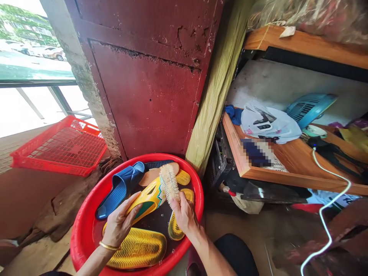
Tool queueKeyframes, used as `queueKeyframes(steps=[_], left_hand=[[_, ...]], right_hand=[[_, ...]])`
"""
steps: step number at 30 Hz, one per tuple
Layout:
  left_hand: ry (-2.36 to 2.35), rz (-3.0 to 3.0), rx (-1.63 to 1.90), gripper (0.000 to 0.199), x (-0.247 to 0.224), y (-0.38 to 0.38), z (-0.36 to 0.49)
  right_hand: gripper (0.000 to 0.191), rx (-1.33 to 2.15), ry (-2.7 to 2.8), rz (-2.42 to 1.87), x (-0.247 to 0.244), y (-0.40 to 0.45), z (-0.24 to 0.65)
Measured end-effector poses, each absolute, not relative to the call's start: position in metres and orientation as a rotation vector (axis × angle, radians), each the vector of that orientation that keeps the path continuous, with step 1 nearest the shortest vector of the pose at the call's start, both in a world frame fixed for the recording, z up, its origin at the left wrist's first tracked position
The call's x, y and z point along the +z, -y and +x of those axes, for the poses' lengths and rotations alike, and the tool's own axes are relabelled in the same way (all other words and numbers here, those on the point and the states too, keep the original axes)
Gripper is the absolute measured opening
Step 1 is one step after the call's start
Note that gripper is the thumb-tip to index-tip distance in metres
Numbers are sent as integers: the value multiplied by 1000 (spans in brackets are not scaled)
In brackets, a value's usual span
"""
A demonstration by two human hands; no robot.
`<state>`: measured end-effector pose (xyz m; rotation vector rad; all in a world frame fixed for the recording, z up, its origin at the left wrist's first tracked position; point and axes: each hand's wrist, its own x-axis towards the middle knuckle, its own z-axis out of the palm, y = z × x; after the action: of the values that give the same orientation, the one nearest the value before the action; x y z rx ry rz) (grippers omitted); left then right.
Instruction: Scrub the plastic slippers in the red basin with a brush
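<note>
Over a red basin with dark water, my left hand grips a yellow slipper with green and white trim. A pale-bristled scrub brush is in my right hand, its bristles turned upward beside the slipper's front. Whether the two touch, I cannot tell. Below, a larger yellow slipper lies with its zigzag sole up. A blue slide leans at the basin's left side. Behind the brush are a tan-soled slipper and more yellow slippers.
A red plastic crate is at the left by the opening. Behind the basin stands a dark red door. On the right, a wooden shelf carries a plastic bag, a blue fan and a white cable.
</note>
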<state>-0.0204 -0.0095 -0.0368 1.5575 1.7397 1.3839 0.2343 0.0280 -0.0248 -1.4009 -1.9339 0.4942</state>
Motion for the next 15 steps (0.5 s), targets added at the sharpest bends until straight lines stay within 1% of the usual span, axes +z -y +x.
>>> queueKeyframes(steps=[4, 7, 9, 12, 15], left_hand=[[-1799, 1479, 1378, 68, -41, 4, -26], [-1836, 1363, 1300, 74, -45, -5, -34], [-1770, 1362, 1255, 77, -51, -8, -31], [-1624, 1427, 1153, 81, -71, -5, -17], [-1670, 1620, 913, 76, -97, 1, -3]], right_hand=[[40, 478, 1918, -1603, -26, -36, 243], [40, 485, 1959, -1671, -35, -41, 251], [44, 488, 2007, -1675, -42, -39, 252], [56, 465, 2103, -1621, -47, -32, 252], [64, 412, 2238, -1539, -50, -25, 247]])
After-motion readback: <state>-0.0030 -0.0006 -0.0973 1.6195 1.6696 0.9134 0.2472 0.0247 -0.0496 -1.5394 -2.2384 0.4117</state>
